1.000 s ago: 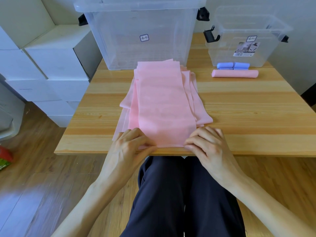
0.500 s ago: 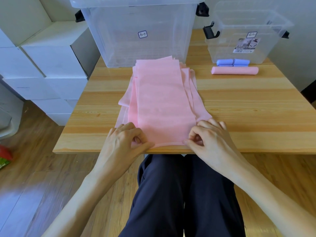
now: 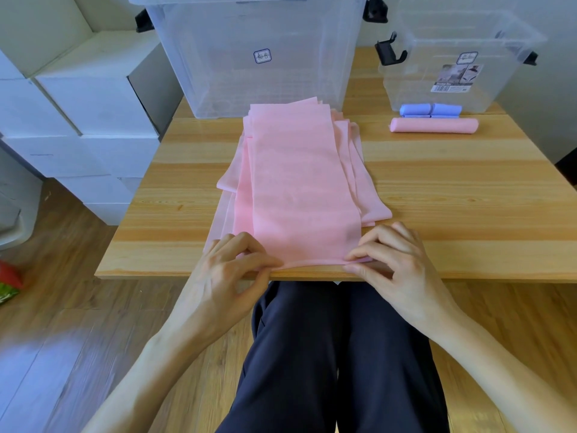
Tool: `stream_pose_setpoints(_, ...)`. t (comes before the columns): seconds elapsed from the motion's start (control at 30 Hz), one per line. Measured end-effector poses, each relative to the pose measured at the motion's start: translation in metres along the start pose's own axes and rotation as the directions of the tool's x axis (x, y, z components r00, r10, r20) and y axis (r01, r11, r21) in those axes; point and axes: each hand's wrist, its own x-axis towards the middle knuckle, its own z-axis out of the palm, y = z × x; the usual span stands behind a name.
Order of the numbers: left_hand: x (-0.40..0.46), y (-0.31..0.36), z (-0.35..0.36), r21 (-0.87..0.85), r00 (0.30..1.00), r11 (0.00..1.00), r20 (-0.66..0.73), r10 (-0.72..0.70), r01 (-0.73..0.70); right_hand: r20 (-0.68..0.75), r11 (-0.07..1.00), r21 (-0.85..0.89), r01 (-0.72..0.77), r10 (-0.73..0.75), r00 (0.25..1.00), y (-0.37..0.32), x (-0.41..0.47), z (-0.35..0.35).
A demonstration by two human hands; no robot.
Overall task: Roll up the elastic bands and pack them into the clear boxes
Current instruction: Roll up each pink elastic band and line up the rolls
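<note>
A stack of flat pink elastic bands [image 3: 299,179] lies lengthwise in the middle of the wooden table [image 3: 468,198]. My left hand [image 3: 231,270] pinches the near left corner of the top band at the table's front edge. At the near right corner my right hand [image 3: 390,264] pinches the same band, where a small fold has formed. A rolled pink band [image 3: 434,125] and rolled blue bands [image 3: 431,110] lie at the back right. A large clear box [image 3: 259,54] stands behind the stack and a smaller clear box [image 3: 459,54] stands at the back right.
White cartons [image 3: 87,114] are stacked to the left of the table. My legs in dark trousers [image 3: 337,354] are under the front edge. The floor is wood, with a red and green object [image 3: 7,282] at the far left.
Both hands went from lying over the band's near end to pinching its corners with curled fingers. The near edge has started to fold over.
</note>
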Motion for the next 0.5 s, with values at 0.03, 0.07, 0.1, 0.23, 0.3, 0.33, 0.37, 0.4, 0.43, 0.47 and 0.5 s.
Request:
stream_pose_setpoints(0.03, 0.0, 0.0, 0.0, -0.031, 1.0, 0.999, -0.004, -0.025, 0.024, -0.004, 0.999, 0.032, -0.027, 0.027, 1.0, 0.0, 0.0, 0.0)
stream_pose_setpoints(0.07, 0.0, 0.0, 0.0, -0.057, 0.999, 0.997, -0.001, -0.047, 0.047, -0.006, 0.997, 0.055, -0.051, 0.052, 0.999, 0.0, 0.001, 0.0)
stream_pose_setpoints(0.1, 0.0, 0.0, 0.0, -0.071, 0.998, 0.995, 0.003, -0.068, 0.068, -0.006, 0.996, 0.063, -0.07, 0.071, 0.997, 0.0, 0.001, 0.001)
stream_pose_setpoints(0.23, 0.003, 0.001, -0.002, -0.112, 0.988, 0.982, 0.012, -0.153, 0.153, 0.015, 0.994, 0.033, -0.104, 0.104, 0.994, -0.002, 0.004, 0.0)
stream_pose_setpoints(0.3, 0.005, 0.003, -0.006, -0.141, 0.981, 0.971, 0.049, -0.188, 0.193, 0.046, 0.991, 0.011, -0.137, 0.136, 0.99, -0.003, 0.004, -0.003)
stream_pose_setpoints(0.33, 0.006, 0.003, -0.008, -0.154, 0.976, 0.964, 0.076, -0.206, 0.215, 0.068, 0.987, 0.002, -0.159, 0.158, 0.985, -0.005, 0.004, -0.005)
stream_pose_setpoints(0.37, 0.008, 0.005, -0.01, -0.163, 0.969, 0.957, 0.102, -0.226, 0.24, 0.088, 0.983, -0.005, -0.184, 0.183, 0.979, -0.006, 0.004, -0.007)
stream_pose_setpoints(0.4, 0.01, 0.007, -0.012, -0.167, 0.961, 0.949, 0.125, -0.247, 0.266, 0.102, 0.978, -0.015, -0.206, 0.206, 0.973, -0.007, 0.005, -0.009)
stream_pose_setpoints(0.43, 0.012, 0.009, -0.014, -0.162, 0.953, 0.944, 0.146, -0.267, 0.289, 0.11, 0.975, -0.029, -0.222, 0.224, 0.968, -0.009, 0.007, -0.01)
stream_pose_setpoints(0.47, 0.014, 0.01, -0.016, -0.148, 0.946, 0.941, 0.159, -0.282, 0.305, 0.117, 0.971, -0.045, -0.235, 0.239, 0.964, -0.01, 0.009, -0.011)
stream_pose_setpoints(0.5, 0.015, 0.011, -0.017, -0.131, 0.941, 0.939, 0.165, -0.295, 0.317, 0.123, 0.967, -0.062, -0.248, 0.254, 0.959, -0.01, 0.011, -0.011)
